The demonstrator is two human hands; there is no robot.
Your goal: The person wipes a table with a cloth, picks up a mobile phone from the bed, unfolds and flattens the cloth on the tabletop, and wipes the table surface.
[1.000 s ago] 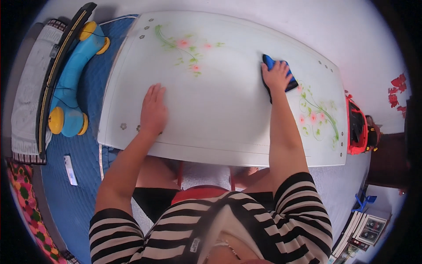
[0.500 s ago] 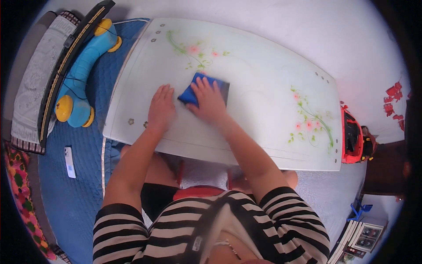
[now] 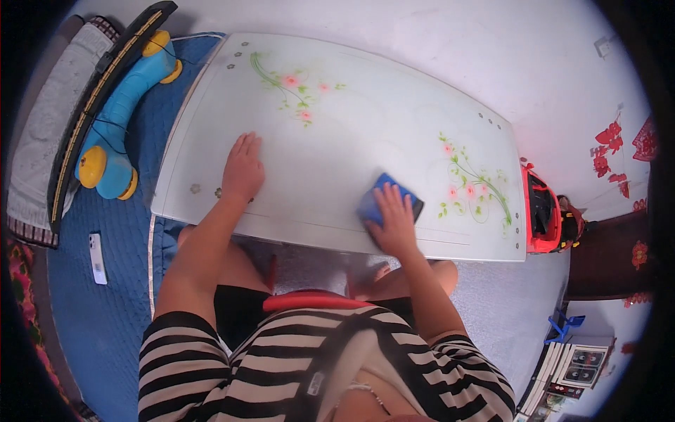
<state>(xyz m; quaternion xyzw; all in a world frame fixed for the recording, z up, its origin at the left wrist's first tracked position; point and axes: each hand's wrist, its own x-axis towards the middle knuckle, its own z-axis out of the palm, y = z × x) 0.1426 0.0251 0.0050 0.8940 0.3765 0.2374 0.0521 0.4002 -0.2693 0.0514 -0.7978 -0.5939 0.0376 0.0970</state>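
My right hand (image 3: pixel 396 226) holds a folded blue cloth (image 3: pixel 370 205) with a darker edge, pressing it against the glossy white tabletop (image 3: pixel 337 155). The fingers lie stretched over the cloth, which sits toward the near edge, right of the middle. My left hand (image 3: pixel 244 169) rests flat on the left part of the same top, fingers stretched out and nothing in them. Pink flowers with green stems decorate the far left and the right side of the surface.
Left of the table, a blue quilted cover (image 3: pixel 63 281) bears a white phone (image 3: pixel 98 259), a blue and yellow toy (image 3: pixel 121 126) and a long black bar (image 3: pixel 98 91). At the table's right end is a red toy car (image 3: pixel 540 211). A white wall rises behind.
My right hand and the blue cloth have moved right and nearer to me across the tabletop. My left hand stays at about the same spot. The whole view has shifted slightly.
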